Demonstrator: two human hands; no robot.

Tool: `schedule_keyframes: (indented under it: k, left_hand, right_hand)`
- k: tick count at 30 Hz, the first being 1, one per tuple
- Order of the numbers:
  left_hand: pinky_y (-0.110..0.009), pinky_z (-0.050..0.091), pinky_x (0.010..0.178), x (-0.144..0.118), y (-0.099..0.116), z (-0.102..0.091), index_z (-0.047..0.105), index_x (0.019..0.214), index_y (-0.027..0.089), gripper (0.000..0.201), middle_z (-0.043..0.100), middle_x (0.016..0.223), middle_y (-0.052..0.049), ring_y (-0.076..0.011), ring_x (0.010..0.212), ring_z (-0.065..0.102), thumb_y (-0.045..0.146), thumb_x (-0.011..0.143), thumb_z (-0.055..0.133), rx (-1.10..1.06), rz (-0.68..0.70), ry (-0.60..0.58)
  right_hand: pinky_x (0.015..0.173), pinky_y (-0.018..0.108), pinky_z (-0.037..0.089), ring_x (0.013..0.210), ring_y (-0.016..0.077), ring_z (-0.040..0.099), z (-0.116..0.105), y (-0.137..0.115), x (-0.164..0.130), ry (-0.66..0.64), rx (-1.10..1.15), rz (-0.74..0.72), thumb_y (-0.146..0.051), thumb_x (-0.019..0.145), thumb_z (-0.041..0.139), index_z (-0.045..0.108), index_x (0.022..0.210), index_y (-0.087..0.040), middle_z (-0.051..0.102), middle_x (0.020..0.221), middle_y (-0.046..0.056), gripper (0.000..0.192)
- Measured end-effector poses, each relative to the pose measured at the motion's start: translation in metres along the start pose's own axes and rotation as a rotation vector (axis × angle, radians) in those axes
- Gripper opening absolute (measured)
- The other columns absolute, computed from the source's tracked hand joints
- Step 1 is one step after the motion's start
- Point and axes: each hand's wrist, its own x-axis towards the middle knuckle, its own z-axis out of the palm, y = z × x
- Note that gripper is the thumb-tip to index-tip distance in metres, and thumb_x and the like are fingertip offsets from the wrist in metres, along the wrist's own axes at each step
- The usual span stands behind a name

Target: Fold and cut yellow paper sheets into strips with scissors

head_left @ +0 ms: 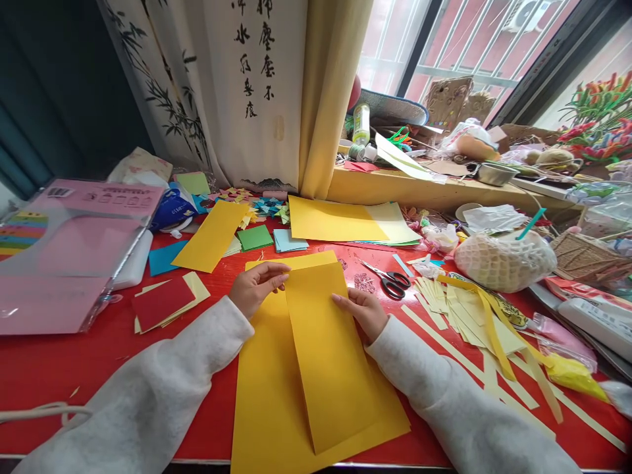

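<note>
A long yellow paper strip (330, 362) stands tilted between my hands, its top end bent over in a narrow fold. My left hand (257, 284) pinches the upper left corner of this strip, thumb and fingers together. On the right edge, my right hand (364, 313) grips the strip with the thumb in front and the fingers behind. Beneath it lies a larger yellow paper sheet (261, 408), flat on the red table. Black-handled scissors (392, 284) rest just beyond my right hand.
Cream paper strips (469, 322) are scattered at the right. A foam-netted fruit (506, 260) with a straw sits behind them. Yellow sheets (336, 217) and small coloured squares lie at the back. Red and cream cards (165, 303) and a pink paper pack (74, 257) are at the left.
</note>
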Motion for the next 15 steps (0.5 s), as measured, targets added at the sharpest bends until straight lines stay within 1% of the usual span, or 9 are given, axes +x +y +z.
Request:
schedule_keyframes:
  k: [3,6,12,15]
  left_hand:
    - [-0.023,0.042,0.054,-0.0013,0.0024,0.0008,0.058,0.081,0.015,0.023,0.059,0.070,-0.001,-0.0103,0.058,0.053,0.031,0.064,0.059,-0.008,-0.003,0.015]
    - [-0.024,0.042,0.054,-0.0027,0.0040,0.0011,0.058,0.081,0.015,0.023,0.058,0.069,-0.001,-0.0105,0.058,0.052,0.031,0.064,0.059,-0.007,-0.002,0.027]
    - [-0.024,0.042,0.054,-0.0039,0.0060,0.0013,0.059,0.079,0.015,0.023,0.057,0.065,0.000,-0.0107,0.057,0.052,0.032,0.064,0.059,-0.013,0.002,0.051]
    - [-0.024,0.043,0.053,-0.0043,0.0067,0.0012,0.059,0.078,0.015,0.023,0.056,0.064,0.000,-0.0108,0.057,0.052,0.033,0.064,0.059,-0.010,-0.001,0.052]
  right_hand:
    - [0.057,0.030,0.046,0.062,0.0181,0.058,0.0010,-0.0010,-0.0010,0.017,-0.030,-0.005,-0.045,0.055,0.063,0.060,0.079,-0.016,0.062,0.064,0.003,0.038]
    - [0.058,0.031,0.046,0.063,0.0184,0.058,0.0015,-0.0017,-0.0020,0.016,-0.026,-0.009,-0.045,0.055,0.063,0.060,0.080,-0.016,0.063,0.065,0.003,0.038]
    - [0.064,0.034,0.046,0.065,0.0181,0.059,0.0018,-0.0020,-0.0021,-0.049,0.067,-0.005,-0.037,0.057,0.065,0.059,0.073,-0.015,0.063,0.072,0.004,0.028]
    - [0.064,0.033,0.046,0.066,0.0183,0.059,0.0017,-0.0020,-0.0015,-0.057,0.087,-0.003,-0.035,0.057,0.065,0.058,0.071,-0.016,0.064,0.074,0.004,0.024]
